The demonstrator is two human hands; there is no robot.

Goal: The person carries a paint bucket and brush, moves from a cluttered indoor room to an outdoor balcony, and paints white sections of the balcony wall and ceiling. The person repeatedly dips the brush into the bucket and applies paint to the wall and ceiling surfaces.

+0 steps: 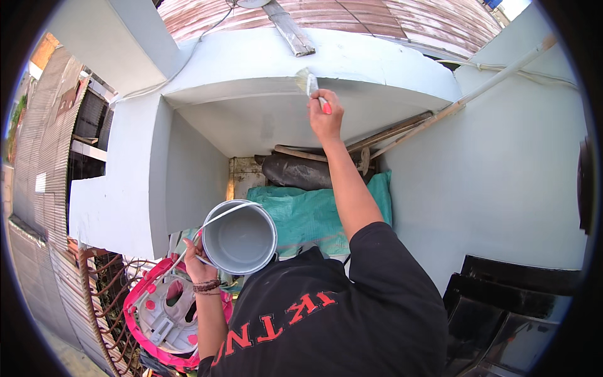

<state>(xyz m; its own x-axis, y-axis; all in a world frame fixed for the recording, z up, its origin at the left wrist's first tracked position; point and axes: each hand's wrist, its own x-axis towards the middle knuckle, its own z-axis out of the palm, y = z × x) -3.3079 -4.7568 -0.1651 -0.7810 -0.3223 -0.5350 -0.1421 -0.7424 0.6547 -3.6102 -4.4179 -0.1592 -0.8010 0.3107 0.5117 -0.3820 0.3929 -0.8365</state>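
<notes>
My right hand [326, 118] is raised, wrapped round the handle of a paintbrush [310, 84]. The brush's pale bristles rest on the front lower edge of a light grey-white wall beam [352, 61]. Down at the left, my left hand [198, 266] grips a grey paint bucket [266, 234] at its side. The bucket tilts so its inside shows, coated in grey, with little or no paint visible at the bottom. A thin white bail handle [231, 212] crosses over its mouth.
Beneath the beam lie a green tarp [295, 210], a dark rolled sheet [295, 171] and wooden poles [392, 133]. A pole [502, 76] leans along the right wall. A pink-and-white plastic item [164, 314] and rusty coiled metal [107, 295] stand at left; black panels [502, 308] at right.
</notes>
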